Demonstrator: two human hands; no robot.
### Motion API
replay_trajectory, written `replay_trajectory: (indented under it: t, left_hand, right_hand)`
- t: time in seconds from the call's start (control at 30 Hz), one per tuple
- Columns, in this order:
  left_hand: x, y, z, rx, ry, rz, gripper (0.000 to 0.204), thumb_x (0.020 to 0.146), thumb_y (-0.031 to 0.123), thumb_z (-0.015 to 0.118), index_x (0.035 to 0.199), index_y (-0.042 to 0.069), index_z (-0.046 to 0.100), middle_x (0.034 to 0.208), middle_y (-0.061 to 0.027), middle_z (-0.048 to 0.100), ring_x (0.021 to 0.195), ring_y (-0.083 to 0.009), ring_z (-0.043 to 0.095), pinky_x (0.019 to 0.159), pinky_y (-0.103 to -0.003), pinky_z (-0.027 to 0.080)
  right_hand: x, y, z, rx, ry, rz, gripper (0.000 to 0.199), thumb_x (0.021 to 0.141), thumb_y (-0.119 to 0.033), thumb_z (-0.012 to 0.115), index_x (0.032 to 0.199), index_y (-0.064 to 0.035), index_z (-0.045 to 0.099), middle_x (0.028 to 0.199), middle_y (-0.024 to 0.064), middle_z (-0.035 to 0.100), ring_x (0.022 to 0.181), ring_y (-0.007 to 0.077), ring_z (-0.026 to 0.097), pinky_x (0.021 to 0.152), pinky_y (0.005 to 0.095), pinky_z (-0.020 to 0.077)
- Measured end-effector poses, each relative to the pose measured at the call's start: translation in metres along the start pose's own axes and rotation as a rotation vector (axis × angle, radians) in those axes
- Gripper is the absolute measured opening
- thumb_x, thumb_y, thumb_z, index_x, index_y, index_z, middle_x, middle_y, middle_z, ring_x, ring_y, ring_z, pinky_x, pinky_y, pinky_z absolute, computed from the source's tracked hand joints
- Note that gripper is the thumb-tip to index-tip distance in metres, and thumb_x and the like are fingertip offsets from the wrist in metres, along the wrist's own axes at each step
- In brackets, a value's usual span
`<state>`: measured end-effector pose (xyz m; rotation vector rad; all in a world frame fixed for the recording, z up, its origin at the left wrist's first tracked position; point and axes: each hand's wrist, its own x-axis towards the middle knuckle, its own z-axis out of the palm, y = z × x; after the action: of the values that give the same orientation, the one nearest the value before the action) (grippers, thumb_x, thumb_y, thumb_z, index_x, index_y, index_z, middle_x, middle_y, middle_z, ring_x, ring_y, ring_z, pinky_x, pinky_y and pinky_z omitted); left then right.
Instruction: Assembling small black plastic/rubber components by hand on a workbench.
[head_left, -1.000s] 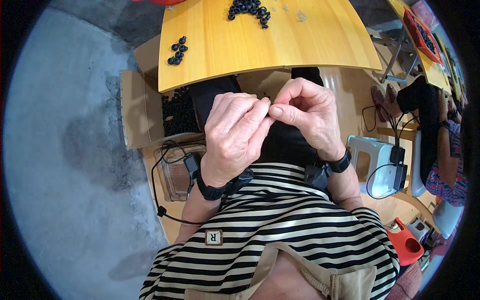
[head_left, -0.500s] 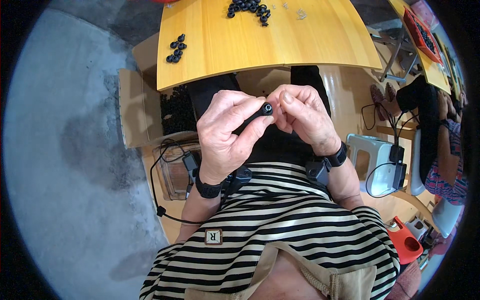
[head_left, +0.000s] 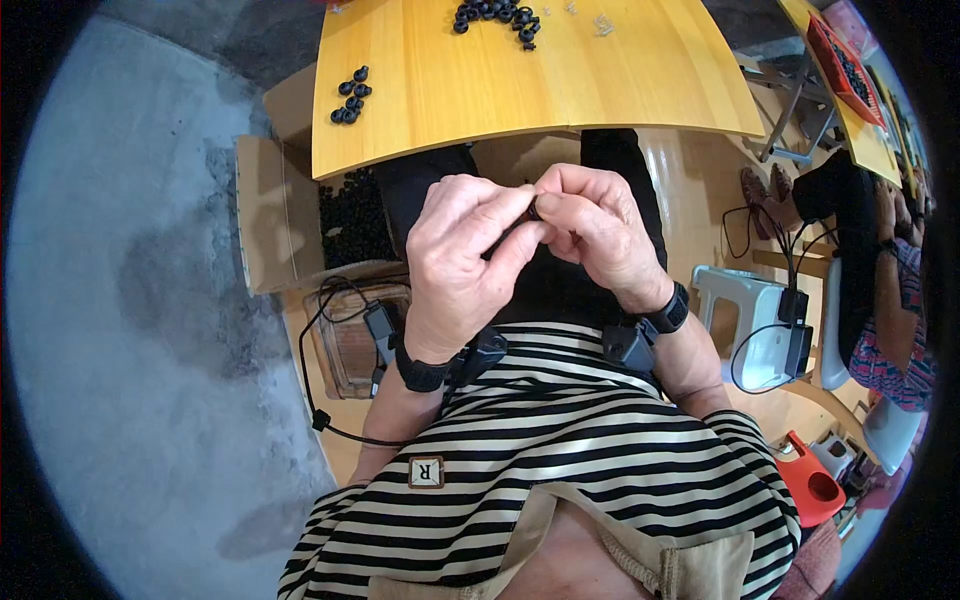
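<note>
Above my lap, in front of the table edge, my left hand (head_left: pixel 460 250) is closed, pinching a small black round-ended part (head_left: pixel 533 211) between thumb and forefinger. Against the same end of the part, the thumb and forefinger of my right hand (head_left: pixel 605 230) are pressed together. The fingertips cover most of the part, so its open end is hidden. Whether a smaller piece sits under my right thumb cannot be seen. Similar black knob-like parts (head_left: pixel 352 95) lie at the table's left, with a larger cluster (head_left: pixel 495 14) at its far side.
Small clear pieces (head_left: pixel 603 25) lie on the yellow wooden table (head_left: pixel 540 90). A cardboard box (head_left: pixel 268 215) of black parts stands left, near a cable. To the right are a white stool (head_left: pixel 745 315), an orange-red plastic item (head_left: pixel 808 482), and another person (head_left: pixel 890 310) beside a red basket (head_left: pixel 843 70).
My right hand has moved left and slightly up, and its thumb now presses over the black part's end. The part's round end, visible before, is now mostly covered.
</note>
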<state>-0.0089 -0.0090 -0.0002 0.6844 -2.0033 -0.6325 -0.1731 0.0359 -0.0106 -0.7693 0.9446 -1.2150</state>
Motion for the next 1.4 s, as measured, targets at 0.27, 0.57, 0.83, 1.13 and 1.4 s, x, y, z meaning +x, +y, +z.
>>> replay_trajectory:
  t: [0.27, 0.57, 0.83, 1.13, 1.4]
  left_hand:
    - [0.0, 0.0, 0.001, -0.12, 0.038, -0.064, 0.03, 0.071, -0.001, 0.077, 0.1, 0.001, 0.071, 0.087, -0.008, 0.064, 0.078, -0.0178, 0.061, 0.07, -0.027, 0.049]
    - [-0.003, -0.01, -0.002, -0.204, 0.091, -0.126, 0.027, 0.073, -0.002, 0.075, 0.1, -0.001, 0.071, 0.087, -0.0078, 0.064, 0.079, -0.0161, 0.058, 0.069, -0.025, 0.046]
    - [-0.006, -0.015, -0.004, -0.265, 0.122, -0.164, 0.027, 0.073, -0.005, 0.075, 0.099, -0.002, 0.07, 0.087, -0.0078, 0.063, 0.078, -0.0149, 0.058, 0.071, -0.024, 0.045]
    - [-0.006, -0.014, -0.008, -0.257, 0.129, -0.195, 0.025, 0.073, -0.003, 0.076, 0.097, -0.004, 0.07, 0.087, -0.0083, 0.063, 0.079, -0.0151, 0.058, 0.071, -0.024, 0.045]
    - [-0.007, -0.013, -0.009, -0.256, 0.123, -0.211, 0.026, 0.073, -0.003, 0.076, 0.098, -0.004, 0.07, 0.088, -0.0086, 0.063, 0.079, -0.0152, 0.058, 0.071, -0.024, 0.045]
  right_hand:
    - [0.002, 0.0, 0.004, 0.023, -0.009, -0.026, 0.021, 0.091, -0.025, 0.062, 0.079, -0.007, 0.061, 0.065, -0.0037, 0.054, 0.053, 0.0016, 0.044, 0.046, 0.0166, 0.0327]
    - [0.011, -0.003, 0.005, -0.116, -0.026, -0.027, 0.027, 0.094, -0.032, 0.061, 0.082, -0.0069, 0.063, 0.066, -0.0027, 0.058, 0.054, 0.0025, 0.048, 0.047, 0.0169, 0.036]
    - [0.077, -0.017, -0.044, -0.987, 0.396, -0.46, 0.018, 0.087, -0.016, 0.061, 0.091, 0.0003, 0.068, 0.079, 0.0167, 0.068, 0.069, 0.0253, 0.065, 0.065, 0.0354, 0.0511]
    - [0.146, -0.011, -0.076, -1.38, 0.574, -0.643, 0.017, 0.087, -0.023, 0.059, 0.095, -0.0127, 0.07, 0.088, 0.0123, 0.063, 0.082, 0.0327, 0.064, 0.071, 0.0437, 0.0506]
    - [0.149, -0.008, -0.072, -1.475, 0.568, -0.535, 0.015, 0.085, -0.019, 0.061, 0.096, -0.011, 0.068, 0.09, 0.0105, 0.064, 0.084, 0.0313, 0.064, 0.075, 0.0413, 0.0503]
